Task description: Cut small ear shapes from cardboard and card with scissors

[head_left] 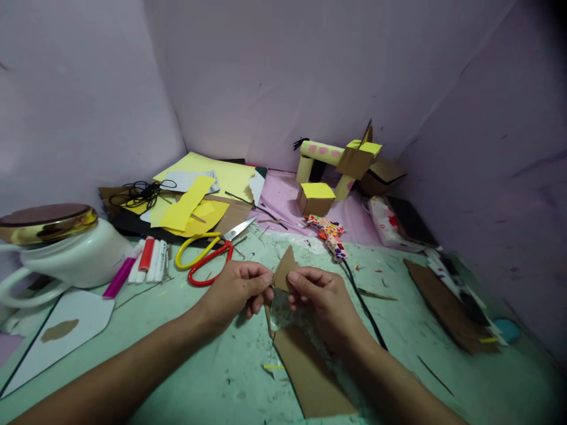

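Note:
Both my hands meet over the green mat and pinch a small brown cardboard piece (284,270) with a pointed top. My left hand (237,289) grips its left edge with thumb and fingers closed. My right hand (319,298) pinches its right side. Below them a larger strip of brown cardboard (308,372) lies flat on the mat. Scissors (211,251) with yellow and red handles lie just beyond my left hand.
Several marker pens (144,262) and a white pot with a gold lid (57,242) are at left. Yellow paper sheets (199,198) lie behind. A cardboard animal model (341,162) and a yellow-topped box (315,198) stand at the back. A black cable (361,301) runs past my right hand.

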A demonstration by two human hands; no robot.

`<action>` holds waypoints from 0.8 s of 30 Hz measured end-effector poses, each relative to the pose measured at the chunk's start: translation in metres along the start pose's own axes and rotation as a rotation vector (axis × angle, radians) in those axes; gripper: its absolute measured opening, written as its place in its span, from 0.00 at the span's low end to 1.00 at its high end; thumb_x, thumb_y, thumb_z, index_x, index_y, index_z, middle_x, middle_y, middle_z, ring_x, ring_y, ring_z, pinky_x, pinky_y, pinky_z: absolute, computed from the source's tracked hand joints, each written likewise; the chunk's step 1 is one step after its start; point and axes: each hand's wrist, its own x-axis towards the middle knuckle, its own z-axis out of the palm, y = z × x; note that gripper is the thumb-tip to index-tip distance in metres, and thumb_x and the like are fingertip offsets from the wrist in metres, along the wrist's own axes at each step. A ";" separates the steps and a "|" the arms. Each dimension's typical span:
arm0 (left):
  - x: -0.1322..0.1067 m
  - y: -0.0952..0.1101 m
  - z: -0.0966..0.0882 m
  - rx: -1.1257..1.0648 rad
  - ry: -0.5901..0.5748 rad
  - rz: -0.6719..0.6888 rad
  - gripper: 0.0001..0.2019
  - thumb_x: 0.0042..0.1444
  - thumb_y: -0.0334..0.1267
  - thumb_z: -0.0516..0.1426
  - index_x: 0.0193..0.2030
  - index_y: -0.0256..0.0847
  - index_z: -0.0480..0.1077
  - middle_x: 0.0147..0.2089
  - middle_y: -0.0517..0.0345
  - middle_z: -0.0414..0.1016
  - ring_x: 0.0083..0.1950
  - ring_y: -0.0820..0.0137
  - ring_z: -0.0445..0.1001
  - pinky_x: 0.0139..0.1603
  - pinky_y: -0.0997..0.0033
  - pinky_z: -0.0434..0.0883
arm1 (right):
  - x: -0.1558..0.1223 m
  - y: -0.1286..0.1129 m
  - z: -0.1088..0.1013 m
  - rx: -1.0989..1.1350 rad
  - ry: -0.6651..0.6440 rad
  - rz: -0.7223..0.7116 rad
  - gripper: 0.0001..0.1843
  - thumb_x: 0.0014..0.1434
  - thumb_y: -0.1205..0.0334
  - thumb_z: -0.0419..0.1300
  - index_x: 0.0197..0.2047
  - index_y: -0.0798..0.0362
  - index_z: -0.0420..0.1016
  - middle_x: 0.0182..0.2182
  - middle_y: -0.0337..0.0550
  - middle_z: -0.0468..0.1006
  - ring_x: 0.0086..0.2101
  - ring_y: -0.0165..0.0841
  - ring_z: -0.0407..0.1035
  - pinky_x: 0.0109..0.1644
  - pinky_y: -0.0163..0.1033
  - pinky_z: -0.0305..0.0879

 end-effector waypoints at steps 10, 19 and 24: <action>-0.006 0.003 0.003 0.134 0.022 0.033 0.15 0.49 0.46 0.54 0.21 0.36 0.68 0.12 0.65 0.62 0.14 0.79 0.57 0.16 0.79 0.56 | -0.003 0.003 0.001 -0.046 0.014 -0.025 0.14 0.40 0.54 0.69 0.20 0.57 0.76 0.12 0.37 0.71 0.15 0.26 0.62 0.20 0.31 0.59; -0.004 0.002 0.004 0.124 -0.011 0.082 0.13 0.46 0.45 0.57 0.22 0.37 0.68 0.14 0.66 0.63 0.14 0.79 0.58 0.15 0.80 0.57 | -0.004 0.008 0.000 -0.070 0.014 -0.042 0.14 0.42 0.53 0.69 0.21 0.57 0.77 0.13 0.38 0.71 0.16 0.25 0.61 0.21 0.32 0.57; -0.005 0.003 0.005 0.122 0.003 0.053 0.12 0.44 0.45 0.57 0.20 0.38 0.65 0.11 0.68 0.61 0.12 0.80 0.56 0.12 0.81 0.56 | -0.006 0.008 0.000 -0.118 -0.024 -0.048 0.14 0.43 0.54 0.68 0.21 0.57 0.76 0.14 0.38 0.71 0.16 0.25 0.61 0.20 0.32 0.56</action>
